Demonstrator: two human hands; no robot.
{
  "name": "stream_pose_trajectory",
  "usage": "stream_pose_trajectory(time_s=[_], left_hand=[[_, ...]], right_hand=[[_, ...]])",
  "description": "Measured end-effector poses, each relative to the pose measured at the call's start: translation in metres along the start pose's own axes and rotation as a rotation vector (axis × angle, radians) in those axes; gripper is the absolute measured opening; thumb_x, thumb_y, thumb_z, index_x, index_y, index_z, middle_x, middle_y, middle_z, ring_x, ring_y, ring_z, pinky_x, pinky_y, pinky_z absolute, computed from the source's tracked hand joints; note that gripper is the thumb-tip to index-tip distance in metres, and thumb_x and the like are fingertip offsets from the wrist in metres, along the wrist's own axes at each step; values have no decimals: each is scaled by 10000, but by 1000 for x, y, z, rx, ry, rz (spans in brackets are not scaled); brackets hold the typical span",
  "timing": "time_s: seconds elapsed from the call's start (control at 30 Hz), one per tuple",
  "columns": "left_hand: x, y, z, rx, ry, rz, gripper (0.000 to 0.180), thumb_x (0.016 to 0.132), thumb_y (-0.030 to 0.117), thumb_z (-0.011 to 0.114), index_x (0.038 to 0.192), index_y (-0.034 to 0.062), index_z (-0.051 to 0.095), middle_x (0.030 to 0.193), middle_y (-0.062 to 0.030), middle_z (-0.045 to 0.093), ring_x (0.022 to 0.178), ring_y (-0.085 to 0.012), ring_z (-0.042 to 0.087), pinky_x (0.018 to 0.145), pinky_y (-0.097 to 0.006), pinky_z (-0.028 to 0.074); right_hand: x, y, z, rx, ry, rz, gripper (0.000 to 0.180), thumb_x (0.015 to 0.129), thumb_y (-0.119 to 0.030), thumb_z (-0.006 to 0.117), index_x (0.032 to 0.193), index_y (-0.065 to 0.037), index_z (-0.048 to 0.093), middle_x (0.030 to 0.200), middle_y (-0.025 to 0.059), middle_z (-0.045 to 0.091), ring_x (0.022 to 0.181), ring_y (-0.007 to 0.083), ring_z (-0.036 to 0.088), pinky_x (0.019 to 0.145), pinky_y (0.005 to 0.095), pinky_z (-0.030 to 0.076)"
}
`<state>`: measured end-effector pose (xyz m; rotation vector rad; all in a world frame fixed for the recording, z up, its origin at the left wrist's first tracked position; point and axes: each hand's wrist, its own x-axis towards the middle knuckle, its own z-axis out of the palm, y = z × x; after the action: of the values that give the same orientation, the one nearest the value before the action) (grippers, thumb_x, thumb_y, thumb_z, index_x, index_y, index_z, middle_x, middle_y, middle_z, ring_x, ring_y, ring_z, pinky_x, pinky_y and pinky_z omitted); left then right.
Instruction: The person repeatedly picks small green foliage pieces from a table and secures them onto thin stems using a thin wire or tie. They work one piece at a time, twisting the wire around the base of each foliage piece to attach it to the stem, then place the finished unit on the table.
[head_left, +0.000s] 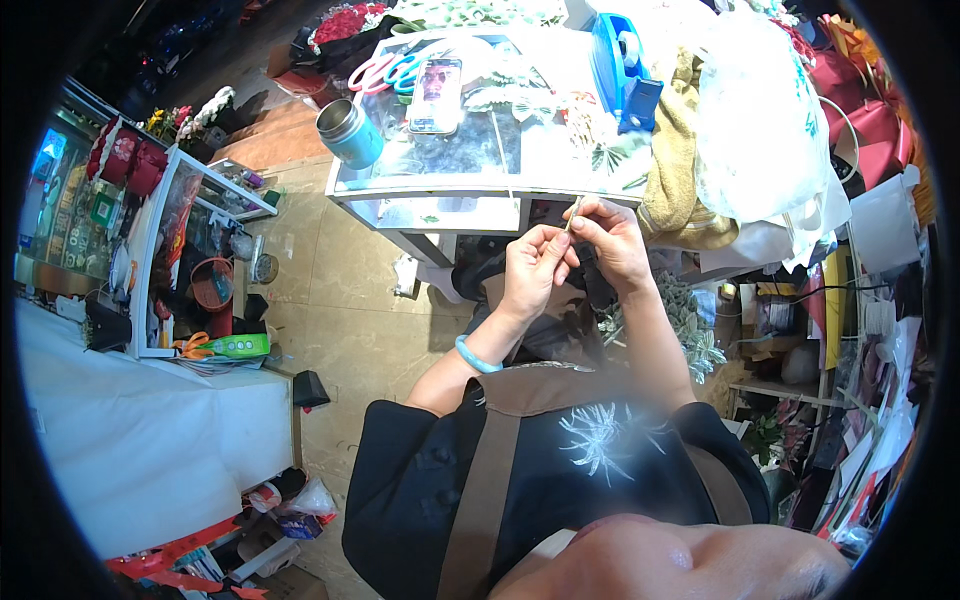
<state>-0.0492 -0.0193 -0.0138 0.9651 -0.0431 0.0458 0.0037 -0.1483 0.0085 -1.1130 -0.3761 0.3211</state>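
In front of my chest, at the table's front edge, both hands are closed with their fingertips close together. A thin, pale, stem-like piece [573, 214] stands up between them; its exact kind is too small to make out. My left hand [534, 270], with a light blue bangle on its wrist, pinches low on this piece. My right hand [616, 243] has thumb and fingers around it higher up. Something dark, perhaps a strap, hangs just below the right hand. Beyond the hands, pale green leaf sprigs [612, 157] lie on the white table [440, 190].
On the table are a phone [436, 98], scissors [374, 73], a blue metal cup [350, 134] and a blue tape dispenser [620, 75]. A mustard cloth [675, 165] and white plastic bag [757, 125] lie at right. Leafy stems [690, 322] stand below; a white-covered surface [140, 420] is at left.
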Motion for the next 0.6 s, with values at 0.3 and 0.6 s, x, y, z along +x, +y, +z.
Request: stream_pose_trajectory(time_s=[0.3, 0.6], left_hand=[[5, 1, 3, 35, 14, -63, 122, 890, 150, 562, 889, 29, 553, 648, -1, 548, 498, -14, 422, 452, -133, 302], [0, 1, 5, 130, 29, 9, 152, 904, 161, 541, 872, 14, 561, 630, -4, 546, 479, -14, 407, 428, -139, 291]], right_hand=[[1, 2, 1, -85, 70, -86, 73, 810, -40, 633, 856, 5, 600, 821, 32, 620, 741, 81, 571, 662, 223, 468], [0, 2, 1, -23, 44, -61, 57, 810, -35, 632, 839, 0, 599, 846, 47, 619, 739, 81, 569, 673, 222, 461]])
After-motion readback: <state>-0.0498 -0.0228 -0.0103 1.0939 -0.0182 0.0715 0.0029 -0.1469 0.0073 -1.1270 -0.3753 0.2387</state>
